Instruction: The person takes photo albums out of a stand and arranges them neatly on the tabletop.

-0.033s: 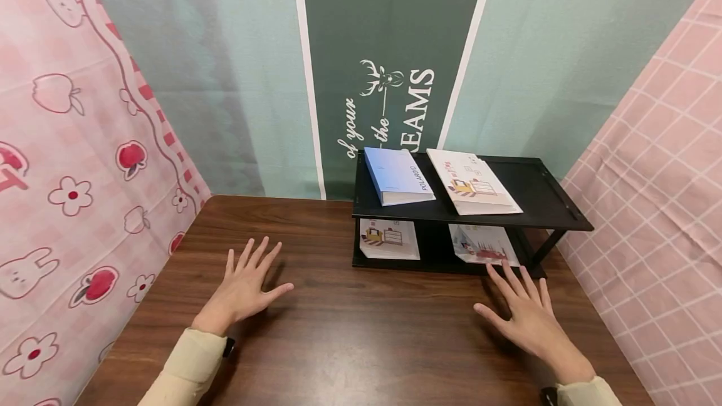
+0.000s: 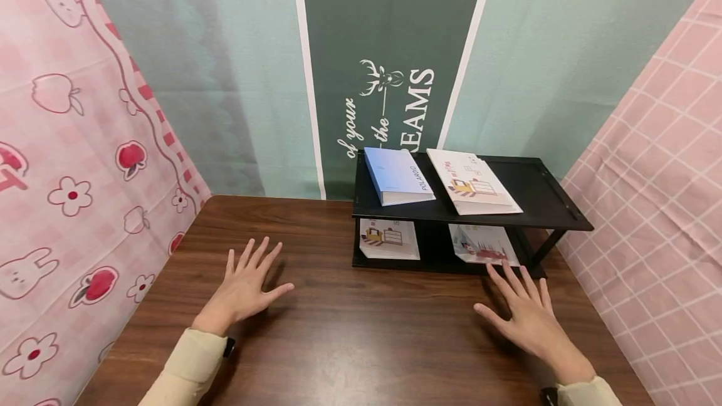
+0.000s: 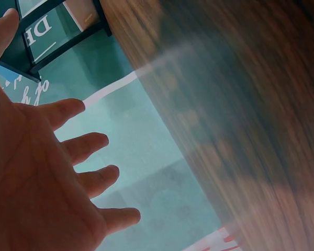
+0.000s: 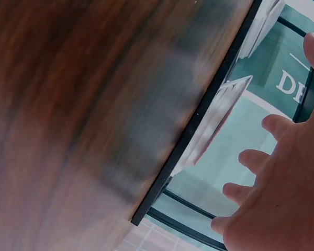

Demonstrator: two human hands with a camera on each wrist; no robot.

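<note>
Fingers spread, my left hand [image 2: 244, 287] hovers over the left part of the wooden table and holds nothing. On the other side, my right hand [image 2: 524, 315] is also spread and bare, its fingertips close to the front edge of a black two-tier shelf [image 2: 530, 190]. A blue book marked POLAROID [image 2: 397, 174] lies on the top tier. To its right lie white illustrated booklets [image 2: 474, 183], apparently stacked. On the lower tier, one white booklet [image 2: 389, 240] lies at left and another booklet [image 2: 485, 246] at right, both partly hidden by the top tier.
The brown wooden table [image 2: 338, 331] reaches back to a green curtain [image 2: 395, 30]. Pink patterned cloth [image 2: 96, 205] hangs on the left, and pink checked cloth [image 2: 654, 205] borders the right side, near the shelf's end.
</note>
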